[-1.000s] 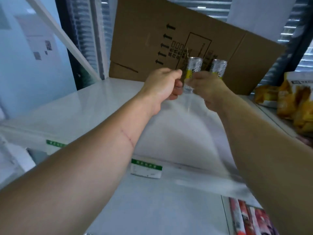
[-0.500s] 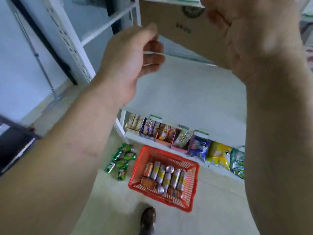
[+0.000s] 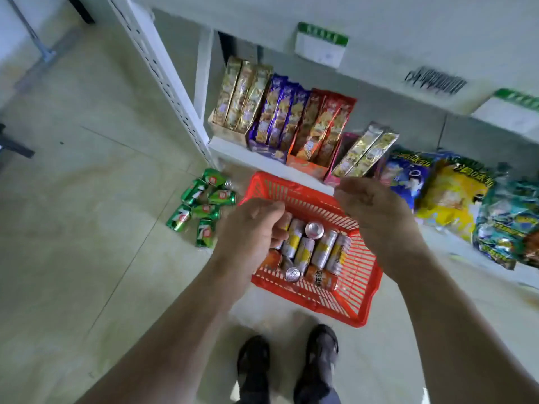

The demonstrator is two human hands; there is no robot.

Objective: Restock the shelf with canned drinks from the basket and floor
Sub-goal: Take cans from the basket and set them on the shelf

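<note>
A red plastic basket (image 3: 357, 298) stands on the floor in front of the shelf, holding several silver-and-yellow cans (image 3: 320, 250) and orange cans (image 3: 320, 279). Several green cans (image 3: 201, 207) lie loose on the floor to its left. My left hand (image 3: 250, 228) hangs above the basket's left side with its fingers curled and nothing in it. My right hand (image 3: 370, 208) hovers over the basket's far right corner, fingers loosely bent, holding nothing.
The white shelf (image 3: 379, 39) juts out above, with green price tags on its edge. Below it stand boxes of snack packets (image 3: 285, 118) and bags of crisps (image 3: 455, 196). A white upright post (image 3: 163, 71) rises at the left. My shoes (image 3: 288, 363) stand just behind the basket.
One second ago both hands set cans on the upper shelf. They let go, the view swung down to the floor, and both hands dropped empty toward the basket.
</note>
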